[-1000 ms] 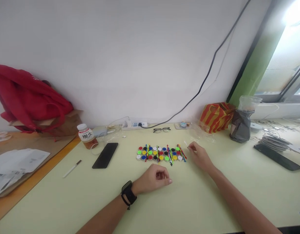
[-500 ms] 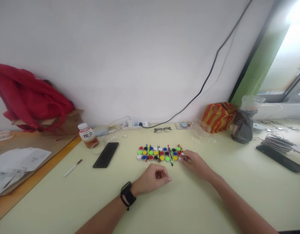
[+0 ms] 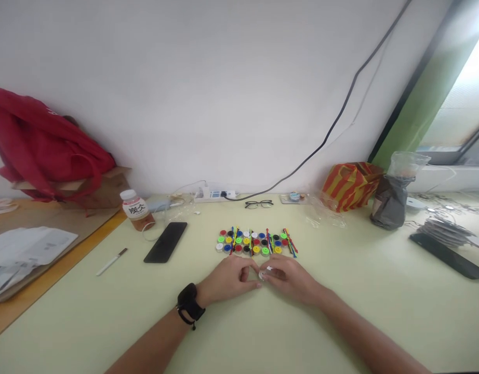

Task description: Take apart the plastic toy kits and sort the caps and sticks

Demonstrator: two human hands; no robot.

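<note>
My right hand [image 3: 292,278] pinches a small round piece with a white top [image 3: 262,275], like the capped discs behind it. Facing it from the left, my left hand [image 3: 229,278] has its index finger and thumb apart, their tips close beside the piece; whether they touch it I cannot tell. Just beyond both hands lie rows of small round clear-bodied pieces [image 3: 256,250] with red, green, blue, yellow, black and white tops. Thin coloured arrow-tipped sticks [image 3: 269,242] lie in bundles between them, with another bundle [image 3: 290,242] at the right end.
A black phone [image 3: 165,242], a white pen-like stick [image 3: 111,262] and a capped bottle [image 3: 137,210] are on the left. Glasses [image 3: 258,204] and a power strip [image 3: 214,196] lie by the wall. A striped bag [image 3: 351,186] and stacked grey discs [image 3: 444,229] are at right.
My right hand has come left and nearer from the right end of the rows, bringing the white-topped piece to my left hand. The view has shifted slightly.
</note>
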